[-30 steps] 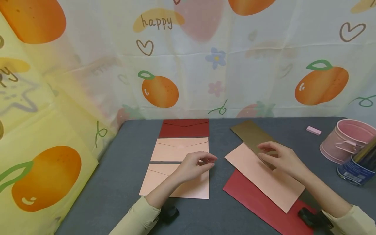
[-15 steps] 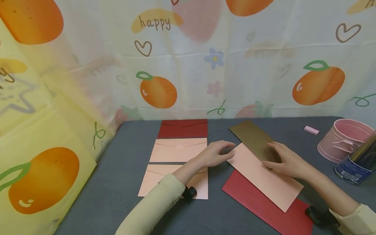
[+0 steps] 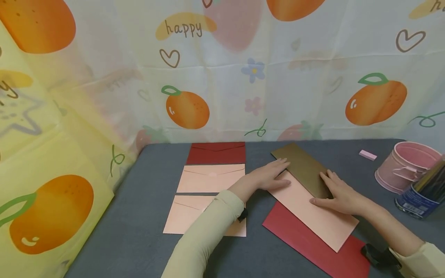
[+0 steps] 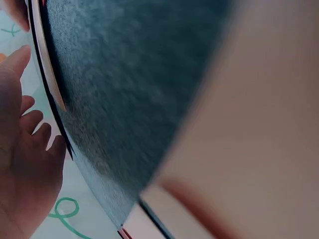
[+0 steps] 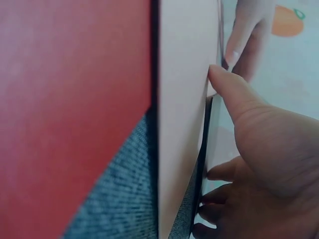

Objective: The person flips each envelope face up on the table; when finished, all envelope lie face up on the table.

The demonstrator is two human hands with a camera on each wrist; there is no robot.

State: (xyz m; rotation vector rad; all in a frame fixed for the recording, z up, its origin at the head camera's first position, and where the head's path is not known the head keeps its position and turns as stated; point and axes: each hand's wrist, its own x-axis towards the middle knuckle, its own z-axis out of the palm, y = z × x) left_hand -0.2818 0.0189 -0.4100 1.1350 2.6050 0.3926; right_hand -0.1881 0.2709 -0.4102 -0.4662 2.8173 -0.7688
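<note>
pressing flat with straight fingers, the left hand and right hand rest on the gold envelope, grasping nothing — it overlaps the pink envelope atop the red one. uneven pushing could skew that stack — or slide it.

Two bare hands, left hand and right hand, in pale yellow-green long sleeves, black wrist-mounted devices at both cuffs (partly hidden).
</note>
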